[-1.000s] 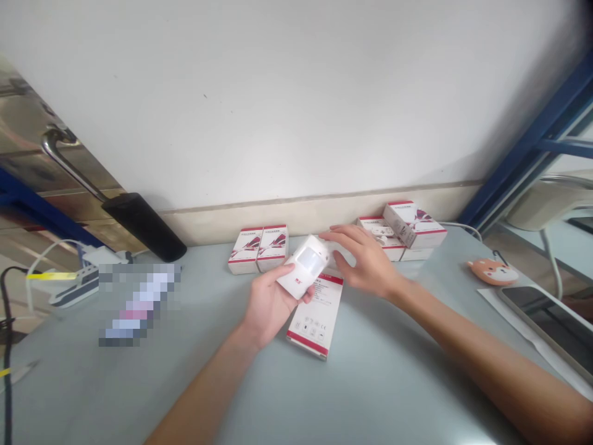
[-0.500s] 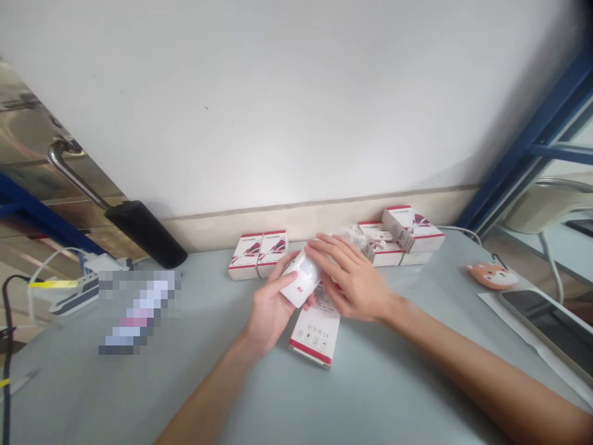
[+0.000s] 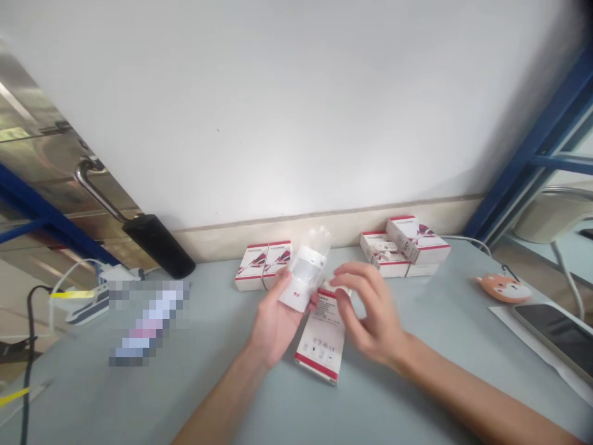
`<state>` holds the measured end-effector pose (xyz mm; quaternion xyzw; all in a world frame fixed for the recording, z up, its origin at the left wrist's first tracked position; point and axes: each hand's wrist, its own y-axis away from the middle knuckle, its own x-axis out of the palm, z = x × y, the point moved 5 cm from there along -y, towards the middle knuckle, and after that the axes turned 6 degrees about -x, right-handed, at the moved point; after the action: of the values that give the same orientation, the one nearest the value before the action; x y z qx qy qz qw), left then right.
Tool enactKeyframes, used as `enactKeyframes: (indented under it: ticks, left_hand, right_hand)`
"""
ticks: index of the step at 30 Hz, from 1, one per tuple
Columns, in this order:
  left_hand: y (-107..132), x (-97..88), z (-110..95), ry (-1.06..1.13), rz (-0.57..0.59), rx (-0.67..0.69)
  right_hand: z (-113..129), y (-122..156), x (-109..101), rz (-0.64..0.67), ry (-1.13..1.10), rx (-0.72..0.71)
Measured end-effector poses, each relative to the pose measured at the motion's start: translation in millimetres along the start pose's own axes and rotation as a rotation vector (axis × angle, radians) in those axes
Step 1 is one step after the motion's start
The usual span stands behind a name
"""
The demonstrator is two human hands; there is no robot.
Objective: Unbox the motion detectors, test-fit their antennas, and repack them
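My left hand is closed around a white motion sensor with a pale lens window and a small red mark. A clear plastic bag surrounds the sensor's upper part and sticks up past it; how far down it reaches I cannot tell. To the right, my right hand is apart from the sensor, fingers curved and spread with nothing visible between them. Below and between the hands lies a white box with red bands, printed with text and symbols; its far end is near my right fingertips.
Two white-and-red boxes stand by the wall at left, with several more boxes stacked at right. An orange animal-faced case and a phone lie far right. A power strip and a black cylinder are at left.
My right hand has come off the sensor and drawn back right and down. The plastic bag, earlier beside the right-hand boxes, is now around the sensor's top. The view has shifted slightly.
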<state>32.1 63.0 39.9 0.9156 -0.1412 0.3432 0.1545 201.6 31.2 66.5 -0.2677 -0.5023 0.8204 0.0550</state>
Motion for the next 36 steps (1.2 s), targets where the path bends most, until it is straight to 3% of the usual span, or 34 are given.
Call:
enactKeyframes:
  ticks: [3,6,8,12,17,21,24,28,33,36]
  left_hand:
    - [1,0.8,3,-0.096,0.021,0.013]
    - [3,2.4,6,-0.23,0.026,0.081]
    - [5,1.7,7,-0.306,0.006,0.125]
    - [6,4.4,7,-0.401,0.038,0.146]
    - [6,12.1,4,-0.491,0.087,0.131]
    - [11,13.9,0,-0.488,0.088,0.134]
    - [15,12.9,-4,-0.485,0.061,0.191]
    - [14,8.6,-4,-0.715,-0.034,0.295]
    - [9,-4.9,6,-0.923,-0.102,0.381]
    - [8,-14.2,13,-1.002,-0.154,0.412]
  right_hand:
    - [-19,9,7,0.054,-0.298,0.496]
    - [-26,13,18,0.131,-0.576,0.669]
    - [-27,11,17,0.105,-0.599,0.642]
    - [-26,5,4,0.058,-0.401,0.479]
    - [-23,1,-5,0.231,-0.117,0.229]
    - [-27,1,-9,0.292,-0.045,0.137]
    - [-31,0,-12,0.34,-0.122,0.171]
    - [-42,0,-15,0.384,-0.303,0.316]
    - [-55,2,-14,0.331,-0.466,0.409]
    - [-59,6,-9,0.365,-0.551,0.485]
